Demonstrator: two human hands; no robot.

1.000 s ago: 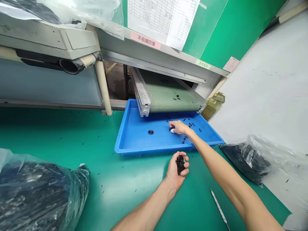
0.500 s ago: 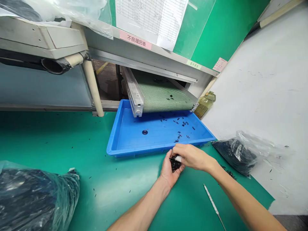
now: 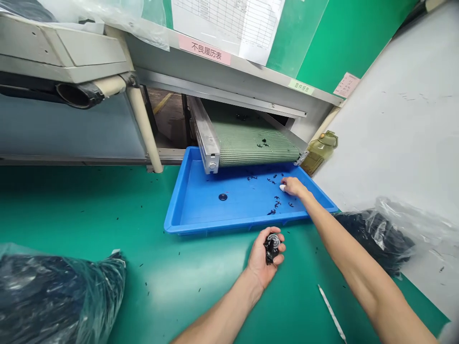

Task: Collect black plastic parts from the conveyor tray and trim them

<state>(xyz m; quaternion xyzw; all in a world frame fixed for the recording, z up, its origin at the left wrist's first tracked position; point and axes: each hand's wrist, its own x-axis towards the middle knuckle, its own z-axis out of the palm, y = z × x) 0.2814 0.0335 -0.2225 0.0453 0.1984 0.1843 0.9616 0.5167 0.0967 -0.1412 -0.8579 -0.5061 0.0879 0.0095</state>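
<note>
My left hand (image 3: 263, 260) rests on the green table in front of the blue tray (image 3: 186, 224), curled round a small stack of black parts (image 3: 271, 247). My right hand (image 3: 292, 186) reaches into the tray's right side, fingers pinched down among several small black scraps (image 3: 273, 210); a white fingertip cover shows, and whether it grips anything I cannot see. One black ring (image 3: 223, 197) lies alone in the middle of the tray.
A green mesh conveyor (image 3: 254, 148) ends over the tray's back edge, with a few black bits on it. Plastic bags of black parts lie at the lower left (image 3: 57, 291) and right (image 3: 376, 239). A yellowish bottle (image 3: 319, 152) stands by the conveyor. A thin white tool (image 3: 332, 313) lies on the table.
My right hand went from the tray back to my left hand, put a part on the stack there, then reached out again to the tray's right side. The left hand stayed put.
</note>
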